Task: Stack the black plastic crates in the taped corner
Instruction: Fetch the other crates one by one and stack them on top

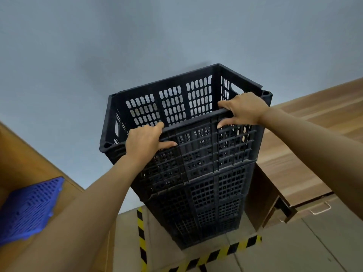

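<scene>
- Nearest, at the lower left of the frame, a blue perforated plastic panel [29, 209] lies on a brown cardboard box [23, 163].
- Both bare forearms reach up from the bottom corners toward the middle of the frame.
- Left hand [144, 143] grips the near rim of the top black crate [196, 146], left of the rim's middle: fingers curl over the edge, and the thumb lies along the outer wall.
- Right hand [242, 110] clasps the same near rim toward its right corner, fingers hooked over into the crate, thumb pressed on the outside.
- That top crate sits on a stack of black crates [214, 203] that runs down to the floor at lower centre; its open inside appears empty.
- At the stack's foot, yellow-and-black hazard tape [141, 232] marks a corner on the floor, one strip running up the left side and another crossing in front; the stack stands inside it.
- Right of the stack, a wooden cabinet [294, 163] stands just beside it, with a metal handle [321, 210] on its front.
- Farthest, a plain grey-blue wall [137, 46] fills the upper frame behind the crates.
</scene>
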The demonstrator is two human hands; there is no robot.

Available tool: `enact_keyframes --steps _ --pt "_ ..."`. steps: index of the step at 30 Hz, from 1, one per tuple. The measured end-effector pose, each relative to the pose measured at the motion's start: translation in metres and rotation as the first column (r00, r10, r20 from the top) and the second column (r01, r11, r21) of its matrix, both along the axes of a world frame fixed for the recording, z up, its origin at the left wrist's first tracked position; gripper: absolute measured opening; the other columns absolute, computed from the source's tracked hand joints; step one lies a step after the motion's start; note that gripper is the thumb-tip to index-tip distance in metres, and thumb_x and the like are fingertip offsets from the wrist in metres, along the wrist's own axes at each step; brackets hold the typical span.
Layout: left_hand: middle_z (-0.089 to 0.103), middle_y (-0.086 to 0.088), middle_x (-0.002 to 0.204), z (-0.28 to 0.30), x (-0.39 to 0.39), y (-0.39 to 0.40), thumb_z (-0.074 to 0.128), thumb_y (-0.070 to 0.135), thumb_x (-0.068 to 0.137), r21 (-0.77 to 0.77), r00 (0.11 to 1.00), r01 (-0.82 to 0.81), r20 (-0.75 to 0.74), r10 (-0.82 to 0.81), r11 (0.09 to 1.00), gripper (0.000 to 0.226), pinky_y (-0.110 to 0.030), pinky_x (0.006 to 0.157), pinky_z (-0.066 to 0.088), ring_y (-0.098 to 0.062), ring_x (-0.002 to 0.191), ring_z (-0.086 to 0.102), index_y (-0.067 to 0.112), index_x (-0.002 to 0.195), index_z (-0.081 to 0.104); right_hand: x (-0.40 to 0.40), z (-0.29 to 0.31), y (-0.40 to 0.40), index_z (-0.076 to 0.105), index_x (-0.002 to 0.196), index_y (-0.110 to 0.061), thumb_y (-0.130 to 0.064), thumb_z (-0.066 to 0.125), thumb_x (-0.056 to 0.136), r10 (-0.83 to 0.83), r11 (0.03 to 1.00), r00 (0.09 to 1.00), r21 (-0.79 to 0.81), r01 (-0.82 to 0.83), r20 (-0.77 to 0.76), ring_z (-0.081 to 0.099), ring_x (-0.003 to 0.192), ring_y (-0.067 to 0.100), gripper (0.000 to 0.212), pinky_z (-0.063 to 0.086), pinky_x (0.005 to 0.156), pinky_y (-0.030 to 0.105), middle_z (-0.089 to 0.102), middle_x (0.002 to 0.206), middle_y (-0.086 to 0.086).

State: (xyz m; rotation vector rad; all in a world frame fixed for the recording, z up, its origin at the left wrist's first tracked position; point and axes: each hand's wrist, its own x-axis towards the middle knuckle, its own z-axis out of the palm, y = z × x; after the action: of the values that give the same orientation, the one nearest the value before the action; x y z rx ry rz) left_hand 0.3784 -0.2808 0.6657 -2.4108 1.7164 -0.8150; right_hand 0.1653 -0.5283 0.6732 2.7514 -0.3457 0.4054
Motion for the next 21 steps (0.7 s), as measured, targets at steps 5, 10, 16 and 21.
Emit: enact_keyframes --steps 5,10,16,21 --pt "0.055 0.007 0.054 -0.006 -0.004 -0.001 0.043 0.079 0.079 -0.100 0.998 0.053 0.040 -0.049 0.994 0.064 -0.025 0.037 0.042 -0.013 0.043 0.052 0.019 0.094 0.059 -0.003 -0.001 0.002 0.047 0.087 -0.021 -0.077 0.048 0.079 0.005 0.999 1.000 0.034 -0.006 0.015 0.049 0.048 0.016 0.057 0.018 0.043 0.020 0.040 0.053 -0.011" --pt "0.050 0.009 0.053 -0.005 0.000 0.002 0.040 0.078 0.080 -0.097 0.994 0.095 0.057 -0.090 0.991 0.063 -0.025 0.037 0.040 -0.012 0.041 0.047 0.018 0.088 0.058 -0.004 -0.005 0.008 0.053 0.087 -0.019 -0.077 0.048 0.079 -0.014 0.998 0.998 0.064 0.011 0.057 0.040 0.043 0.009 0.058 0.019 0.043 0.019 0.039 0.051 -0.012" --pt "0.050 0.008 0.053 -0.005 0.010 0.000 0.036 0.079 0.080 -0.084 0.991 0.110 0.086 -0.103 0.990 0.066 -0.023 0.037 0.037 -0.012 0.040 0.047 0.017 0.088 0.057 0.002 -0.011 0.010 0.059 0.083 -0.020 -0.080 0.046 0.077 -0.011 0.998 0.994 0.067 0.004 0.112 0.051 0.050 0.016 0.062 0.026 0.045 0.021 0.053 0.057 -0.006" --pt "0.048 0.005 0.049 -0.006 0.026 -0.002 0.030 0.081 0.079 -0.087 0.990 0.116 0.095 -0.108 0.989 0.070 -0.022 0.037 0.035 -0.014 0.038 0.045 0.016 0.083 0.056 0.011 -0.014 0.015 0.057 0.079 -0.016 -0.080 0.048 0.075 -0.034 0.998 0.988 0.048 0.027 0.149 0.049 0.052 0.020 0.065 0.023 0.047 0.023 0.056 0.060 -0.001"
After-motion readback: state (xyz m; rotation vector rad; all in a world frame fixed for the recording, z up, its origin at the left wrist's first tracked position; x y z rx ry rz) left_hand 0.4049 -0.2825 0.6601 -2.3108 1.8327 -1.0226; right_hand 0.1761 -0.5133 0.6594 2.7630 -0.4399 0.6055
